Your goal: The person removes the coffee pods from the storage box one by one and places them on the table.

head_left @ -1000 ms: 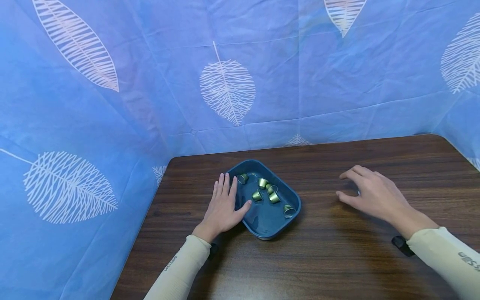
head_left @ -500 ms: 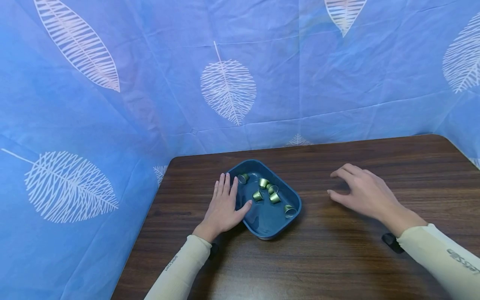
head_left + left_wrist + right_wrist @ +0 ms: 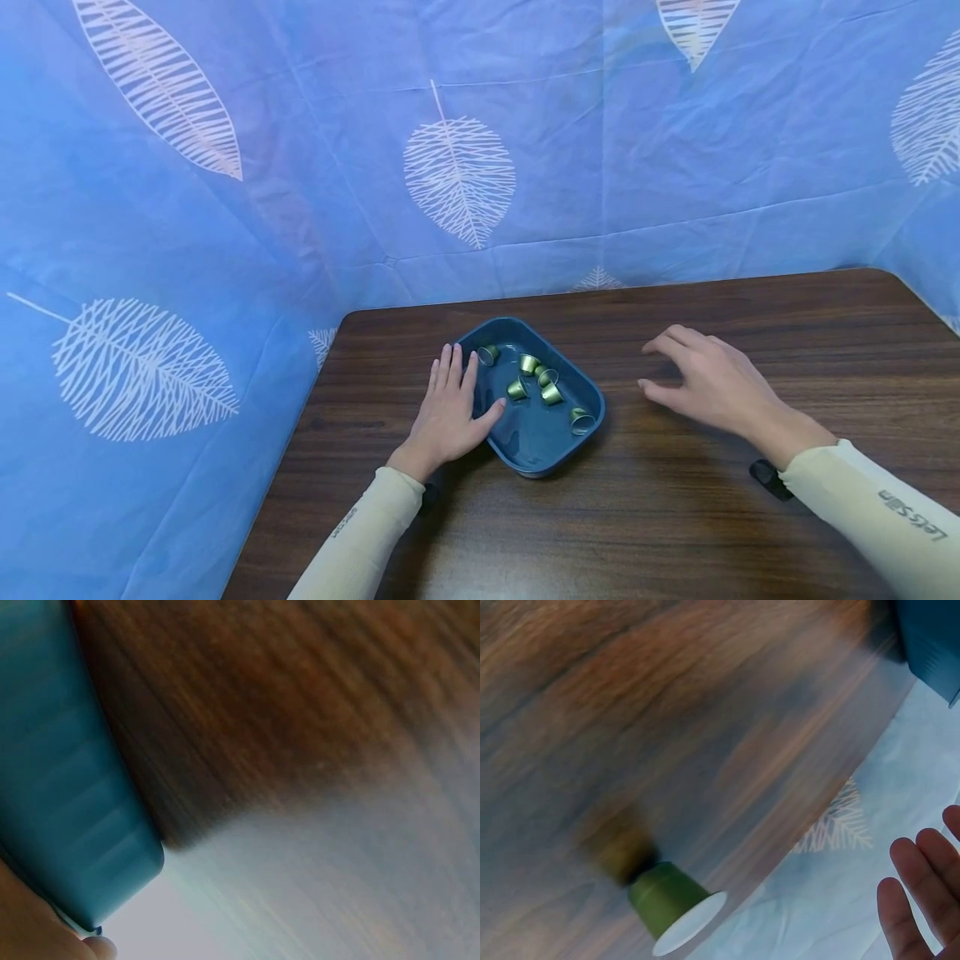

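Note:
A dark blue tray holds several green coffee capsules, some showing clear or pale ends. My left hand rests along the tray's left rim, fingers straight and the thumb over the edge. In the left wrist view, the tray's ribbed outer wall fills the left side, with a bit of the hand at its rim. My right hand hovers to the right of the tray with thumb and fingers apart, holding nothing. Below it, the right wrist view shows one green capsule with a white lid; the hand hides it in the head view.
The dark wood table has a rounded far edge. A blue cloth with white leaf prints hangs behind it and on the left side. Pale sleeves with dark straps at the wrists cover both forearms.
My right hand has moved left toward the tray, with its fingers still apart. The left hand, tray and capsules keep their places apart from a slight camera shift.

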Tool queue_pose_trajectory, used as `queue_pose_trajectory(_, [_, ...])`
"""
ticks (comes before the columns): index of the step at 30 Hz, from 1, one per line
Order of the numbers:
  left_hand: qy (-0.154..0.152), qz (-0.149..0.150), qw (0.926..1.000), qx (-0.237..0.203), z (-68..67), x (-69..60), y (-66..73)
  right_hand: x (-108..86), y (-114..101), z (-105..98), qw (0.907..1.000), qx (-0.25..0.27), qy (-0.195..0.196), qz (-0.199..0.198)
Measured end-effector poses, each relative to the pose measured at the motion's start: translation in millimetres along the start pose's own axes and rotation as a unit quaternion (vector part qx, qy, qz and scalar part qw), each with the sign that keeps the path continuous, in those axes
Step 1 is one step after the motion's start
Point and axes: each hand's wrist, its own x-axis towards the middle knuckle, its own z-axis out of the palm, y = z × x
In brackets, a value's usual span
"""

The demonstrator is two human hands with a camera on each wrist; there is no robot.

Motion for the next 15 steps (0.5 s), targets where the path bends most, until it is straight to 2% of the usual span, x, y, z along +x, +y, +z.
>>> queue_pose_trajectory(15, [-0.002, -0.002, 1.0, 0.002, -0.1, 0.1, 0.2, 11.1, -15.7, 2.7, 0.9997, 0.012, -0.01, -0.019])
